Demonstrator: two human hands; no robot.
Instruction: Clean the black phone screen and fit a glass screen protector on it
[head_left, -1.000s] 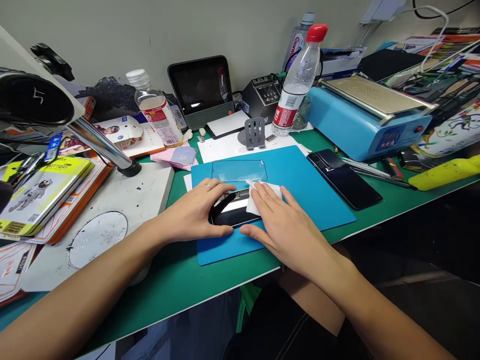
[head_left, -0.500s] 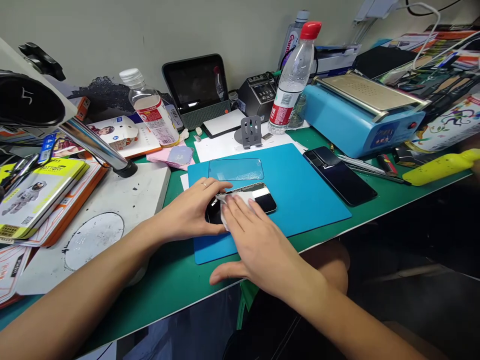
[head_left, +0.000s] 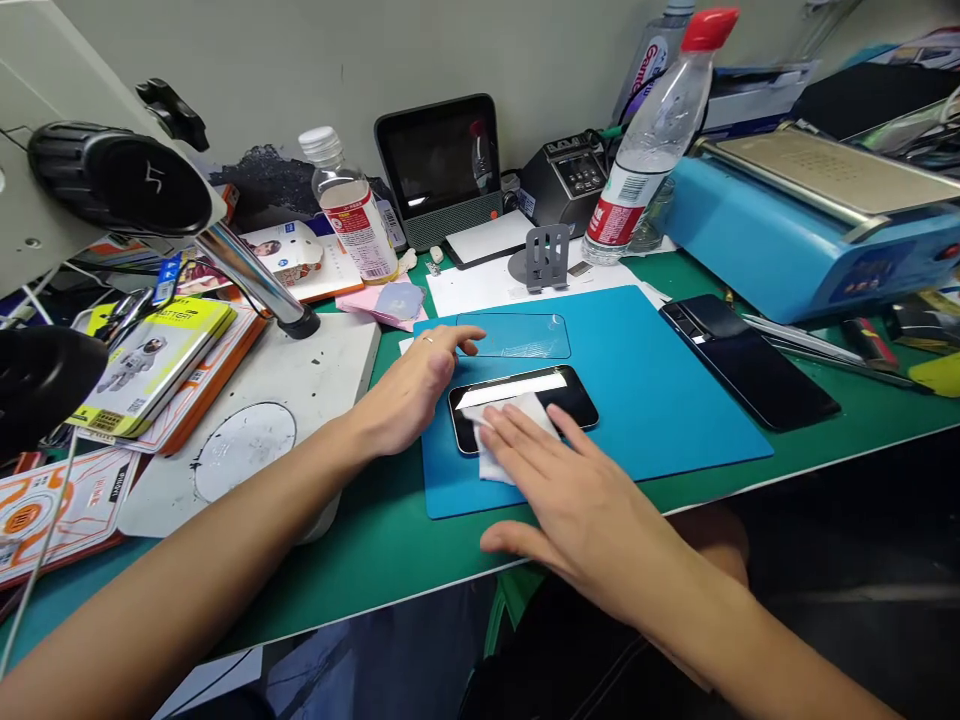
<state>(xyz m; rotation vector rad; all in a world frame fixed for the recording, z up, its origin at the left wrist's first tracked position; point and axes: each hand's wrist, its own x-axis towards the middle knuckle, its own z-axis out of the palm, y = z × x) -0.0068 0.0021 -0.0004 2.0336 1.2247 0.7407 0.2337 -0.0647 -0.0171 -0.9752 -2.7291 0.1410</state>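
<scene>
A black phone [head_left: 559, 392] lies screen-up on a blue mat [head_left: 660, 390]. My right hand [head_left: 570, 490] lies flat with its fingers stretched out, pressing a white wipe [head_left: 504, 430] onto the phone's screen. My left hand [head_left: 416, 385] rests on the mat at the phone's left end, fingers extended, its index finger reaching toward a clear glass screen protector [head_left: 521, 335] lying just behind the phone.
A second black phone [head_left: 750, 360] lies right of the mat. Behind are two water bottles [head_left: 356, 215] [head_left: 652, 140], a small screen [head_left: 442, 165], a grey phone stand [head_left: 547, 258] and a blue machine [head_left: 810, 220]. A microscope arm [head_left: 240, 270] and boxes [head_left: 157, 365] sit left.
My right hand slid the wipe from the phone's right end to its left part. My left hand let go of the phone's end and now reaches toward the protector. The camera shifted.
</scene>
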